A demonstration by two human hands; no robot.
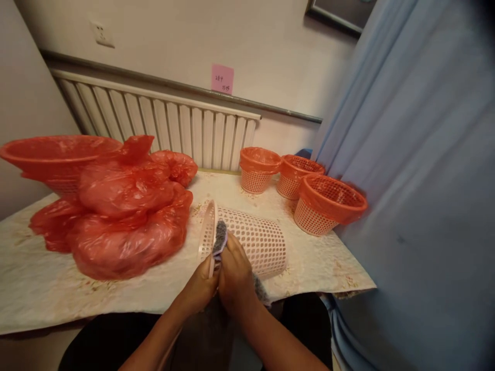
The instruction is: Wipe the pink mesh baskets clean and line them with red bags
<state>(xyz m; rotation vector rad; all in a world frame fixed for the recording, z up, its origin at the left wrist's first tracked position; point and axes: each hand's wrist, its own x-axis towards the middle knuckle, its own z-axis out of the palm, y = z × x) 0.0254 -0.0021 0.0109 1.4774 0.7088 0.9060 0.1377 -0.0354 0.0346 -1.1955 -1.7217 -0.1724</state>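
Note:
A pale pink perforated wastebasket (pixel 266 239) lies on its side at the table's front, its mouth turned to the left. My left hand (pixel 199 286) is closed on the near part of its rim. In my right hand (pixel 237 275) is a grey cloth (pixel 220 236) with a lilac edge, pressed against the rim close to my left hand. Part of the cloth also sticks out below the right hand. The fingertips of both hands are partly hidden.
Tied red plastic bags (pixel 127 226) are heaped on the left beside a large red-lined basket (pixel 62 154). Three wastebaskets with red liners (pixel 259 172) stand at the back right, near a blue curtain (pixel 410 154). Behind the patterned tablecloth (pixel 216 183) is a white radiator (pixel 185 123).

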